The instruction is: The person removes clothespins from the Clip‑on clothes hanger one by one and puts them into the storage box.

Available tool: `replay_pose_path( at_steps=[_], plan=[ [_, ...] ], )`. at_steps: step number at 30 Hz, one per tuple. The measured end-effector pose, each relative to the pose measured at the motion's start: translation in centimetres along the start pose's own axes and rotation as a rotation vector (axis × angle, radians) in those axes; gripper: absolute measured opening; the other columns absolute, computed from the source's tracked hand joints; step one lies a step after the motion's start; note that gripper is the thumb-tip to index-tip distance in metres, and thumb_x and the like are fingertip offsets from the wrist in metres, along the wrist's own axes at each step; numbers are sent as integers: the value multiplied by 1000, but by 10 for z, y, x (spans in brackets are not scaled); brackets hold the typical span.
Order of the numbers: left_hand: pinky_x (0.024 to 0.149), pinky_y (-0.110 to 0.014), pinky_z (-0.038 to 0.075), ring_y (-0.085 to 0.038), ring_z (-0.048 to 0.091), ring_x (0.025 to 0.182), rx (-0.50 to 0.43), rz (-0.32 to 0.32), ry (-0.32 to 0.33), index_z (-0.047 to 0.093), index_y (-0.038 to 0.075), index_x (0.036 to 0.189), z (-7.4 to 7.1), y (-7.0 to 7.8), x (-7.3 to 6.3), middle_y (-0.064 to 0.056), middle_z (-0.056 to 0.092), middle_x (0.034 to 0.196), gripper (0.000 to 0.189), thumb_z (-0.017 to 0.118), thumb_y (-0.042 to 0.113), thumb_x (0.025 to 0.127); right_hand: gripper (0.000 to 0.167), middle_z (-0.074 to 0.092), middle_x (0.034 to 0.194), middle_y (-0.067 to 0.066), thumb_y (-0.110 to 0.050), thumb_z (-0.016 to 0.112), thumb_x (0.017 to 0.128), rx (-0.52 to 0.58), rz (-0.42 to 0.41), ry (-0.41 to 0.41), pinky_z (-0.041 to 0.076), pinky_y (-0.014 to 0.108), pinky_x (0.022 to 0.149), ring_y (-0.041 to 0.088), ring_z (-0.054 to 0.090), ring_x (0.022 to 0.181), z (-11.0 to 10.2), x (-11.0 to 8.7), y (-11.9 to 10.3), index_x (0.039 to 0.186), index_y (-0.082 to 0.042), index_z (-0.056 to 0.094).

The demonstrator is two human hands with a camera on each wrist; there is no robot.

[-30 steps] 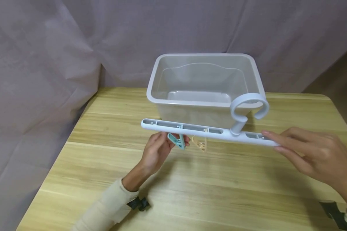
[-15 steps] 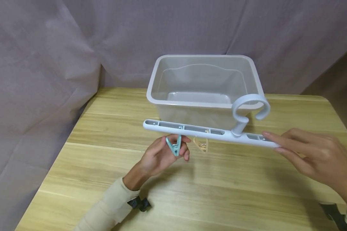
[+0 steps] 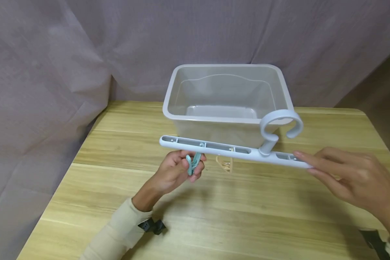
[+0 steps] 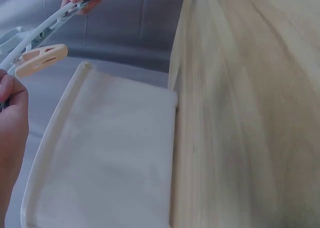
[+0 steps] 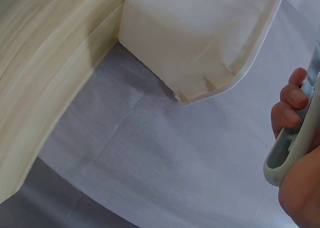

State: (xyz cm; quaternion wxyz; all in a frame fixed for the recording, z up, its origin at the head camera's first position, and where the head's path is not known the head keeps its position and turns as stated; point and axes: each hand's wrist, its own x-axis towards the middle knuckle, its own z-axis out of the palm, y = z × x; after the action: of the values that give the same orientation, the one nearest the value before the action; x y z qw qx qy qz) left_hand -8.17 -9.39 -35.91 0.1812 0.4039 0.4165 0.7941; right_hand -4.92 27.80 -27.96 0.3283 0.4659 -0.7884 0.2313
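Note:
In the head view a pale blue clip hanger (image 3: 214, 145) is held up above the table, its bar nearly level and its round hook (image 3: 265, 121) at the top. My right hand (image 3: 354, 177) grips the bar's right end, thumb and fingers on either side. Under the left half hangs a teal clip (image 3: 196, 160), which my left hand (image 3: 172, 172) pinches between thumb and fingers. To its right a peach clip (image 4: 34, 64) hangs from the bar, untouched. In the left wrist view the left fingers are mostly cut off at the edge.
Behind the hanger a deep, light grey plastic bin (image 3: 198, 128) stands on the wooden table (image 3: 247, 213); nothing shows inside it. A grey curtain (image 3: 182, 32) hangs beyond the table's back edge and down the left side.
The left hand's thumb and fingers have closed on the teal clip, which has turned from its open V face to nearly edge-on. The right hand and hanger have barely moved.

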Motion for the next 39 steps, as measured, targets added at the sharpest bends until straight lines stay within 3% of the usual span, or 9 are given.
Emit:
replay_pose_path(
  at_steps=[5,9,13,20,25,27,31,36,39],
  plan=[
    [55,-23,35,-15,44,65,215,97,77,62,-8,113,0,-1,1,-9,52,78,49,54,39,101,37,58,70,0,-35,50,107,19,-14,2,26,9,42,-2,35,54,0,1,0,117,-11,77],
    [53,-28,40,-19,47,63,407,172,159,56,-21,105,4,-1,1,-19,52,75,56,57,34,101,37,58,70,0,-35,50,107,26,-14,-4,26,9,43,-3,35,55,-1,0,0,117,-10,76],
    [52,-33,44,-21,50,65,553,236,216,61,-15,96,10,-3,1,-17,54,76,46,58,31,101,37,57,70,0,-34,51,107,27,-15,-5,25,8,43,-4,34,55,0,-2,1,117,-9,76],
    [52,-25,49,-18,55,61,830,411,321,64,-9,93,14,-12,2,-13,59,75,38,57,27,103,37,54,69,-2,-35,50,107,-4,-26,5,23,9,42,-4,32,55,-1,-1,-2,119,-12,76],
    [49,-23,44,-17,52,59,989,497,382,65,-8,91,16,-16,5,-11,58,73,37,56,27,103,36,54,68,-2,-35,50,107,-17,-25,7,23,9,41,-4,31,55,-1,0,-3,119,-12,76],
    [48,-23,41,-16,49,59,1041,501,401,65,-6,91,17,-15,6,-9,57,72,37,56,28,103,38,54,68,-2,-35,49,107,-23,-19,-5,24,9,41,-4,32,54,-2,-1,-3,118,-11,76],
    [49,-21,40,-14,49,61,1038,452,395,65,-5,92,19,-14,7,-8,57,73,38,56,31,102,40,54,68,-3,-36,49,107,-38,-8,-13,27,11,39,-3,34,53,-3,-3,-2,116,-9,77],
    [58,-25,51,-20,59,68,895,413,304,63,-11,98,19,-12,7,-16,63,81,40,57,29,102,41,55,68,-2,-38,49,107,-55,2,0,27,13,40,-2,35,54,-4,-3,-1,114,-10,77],
    [62,-27,54,-24,63,70,814,402,240,61,-16,106,17,-11,7,-20,64,85,43,57,27,102,39,57,68,0,-38,52,106,-18,1,48,27,12,41,-1,37,54,-4,-3,-1,112,-10,78]
  ],
)
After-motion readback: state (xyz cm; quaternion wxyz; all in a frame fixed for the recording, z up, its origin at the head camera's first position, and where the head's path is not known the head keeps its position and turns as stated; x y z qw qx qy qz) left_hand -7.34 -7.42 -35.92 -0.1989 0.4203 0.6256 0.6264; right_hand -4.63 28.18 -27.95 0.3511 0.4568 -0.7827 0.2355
